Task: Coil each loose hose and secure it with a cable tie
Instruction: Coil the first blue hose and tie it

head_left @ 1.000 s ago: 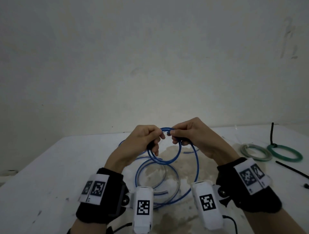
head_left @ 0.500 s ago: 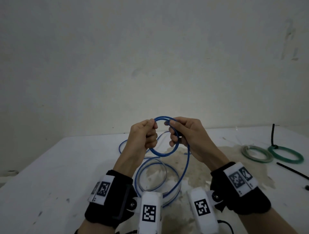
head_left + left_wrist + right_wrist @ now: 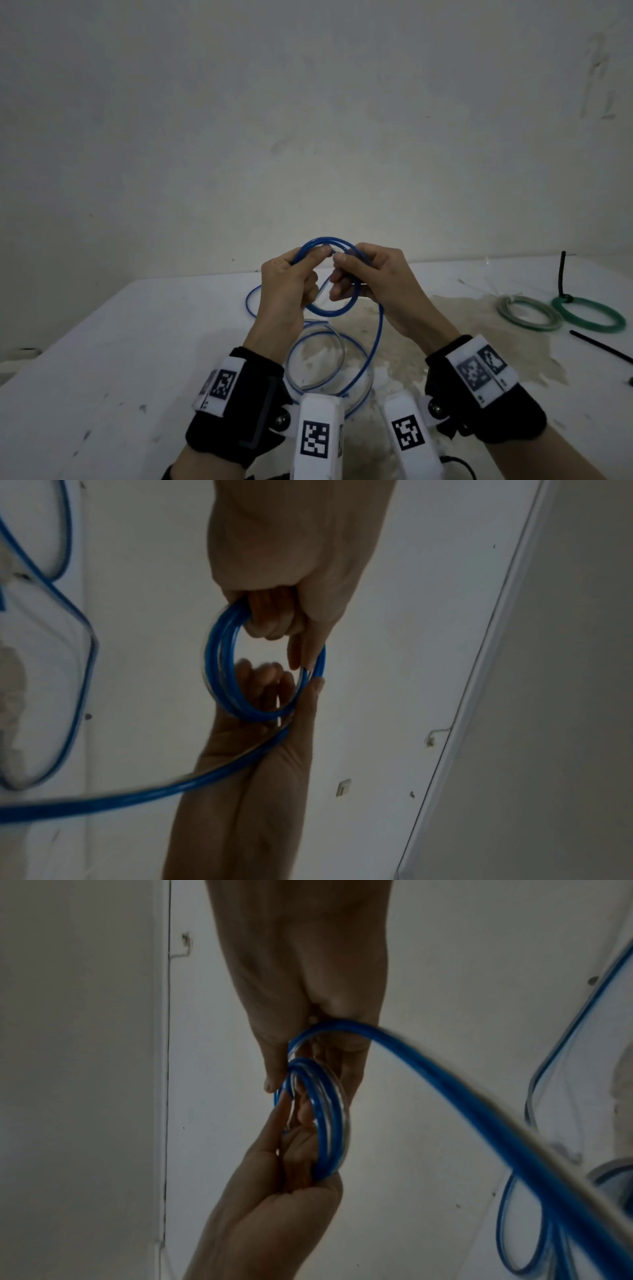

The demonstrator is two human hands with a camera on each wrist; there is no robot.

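While my left hand (image 3: 287, 284) and right hand (image 3: 373, 277) both pinch it, the glossy blue hose (image 3: 329, 310) loops between my fingers (image 3: 270, 620) — slack trailing onto the bench (image 3: 137, 342).

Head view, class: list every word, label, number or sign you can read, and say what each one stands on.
No readable words or numbers.
Black-and-white square code markers on the left wristband, the right wristband and the two white wrist camera housings: patterns only, no text.
Tiny print beside the wristband markers: too small to read.
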